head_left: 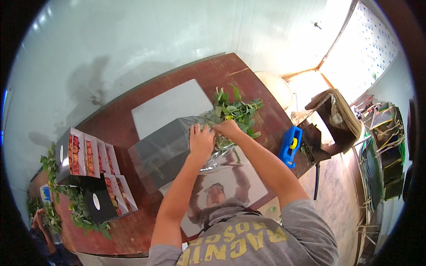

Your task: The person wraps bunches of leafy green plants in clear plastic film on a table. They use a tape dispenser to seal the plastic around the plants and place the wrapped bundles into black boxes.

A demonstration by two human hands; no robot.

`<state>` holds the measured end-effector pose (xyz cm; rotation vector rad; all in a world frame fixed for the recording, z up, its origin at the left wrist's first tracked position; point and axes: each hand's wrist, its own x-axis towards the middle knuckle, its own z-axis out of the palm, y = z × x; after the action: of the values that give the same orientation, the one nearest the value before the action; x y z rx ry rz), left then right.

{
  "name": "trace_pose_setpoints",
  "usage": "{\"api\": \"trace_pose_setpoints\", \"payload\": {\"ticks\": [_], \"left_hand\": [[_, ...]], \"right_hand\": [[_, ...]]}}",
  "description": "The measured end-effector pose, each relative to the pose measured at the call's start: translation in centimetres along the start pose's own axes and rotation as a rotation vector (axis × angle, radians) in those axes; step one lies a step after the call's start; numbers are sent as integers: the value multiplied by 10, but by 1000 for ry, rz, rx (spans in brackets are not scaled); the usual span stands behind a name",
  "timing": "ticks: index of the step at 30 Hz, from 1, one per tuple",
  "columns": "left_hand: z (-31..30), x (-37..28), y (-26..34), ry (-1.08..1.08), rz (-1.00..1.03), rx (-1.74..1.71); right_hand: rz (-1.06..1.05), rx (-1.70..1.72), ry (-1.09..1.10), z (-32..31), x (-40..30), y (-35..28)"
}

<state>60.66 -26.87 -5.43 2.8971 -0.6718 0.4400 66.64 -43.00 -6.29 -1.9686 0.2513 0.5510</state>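
A long bouquet in a dark grey wrapper [163, 141] lies across the table, under clear plastic film [208, 165]. Green leafy stems [244, 111] stick out of its right end, and a yellow band shows near their tips. My left hand [202, 141] grips the film at the stem end, its fingers bent over the bundle. Right beside it, my right hand [229, 129] has its fingers curled at the film's edge by the leaves. Exactly what the right fingertips pinch is hidden.
Black-wrapped rose bouquets [96, 199] are stacked on the left of the reddish-brown table [219, 71]. White sheets [171, 106] lie behind the bundle. A blue tape dispenser [290, 146] stands near the right edge. Another person's arm [43, 229] shows at far left.
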Motion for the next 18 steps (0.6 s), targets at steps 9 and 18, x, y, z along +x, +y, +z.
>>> {"api": "trace_pose_setpoints", "payload": {"ticks": [9,18], "left_hand": [[-9,15,-2,-94,-64,-80],[7,113,-61,-670,-239,-192]], "right_hand": [[48,-282,147,8,8,15],[-68,-184,280,21,-48,63]]}}
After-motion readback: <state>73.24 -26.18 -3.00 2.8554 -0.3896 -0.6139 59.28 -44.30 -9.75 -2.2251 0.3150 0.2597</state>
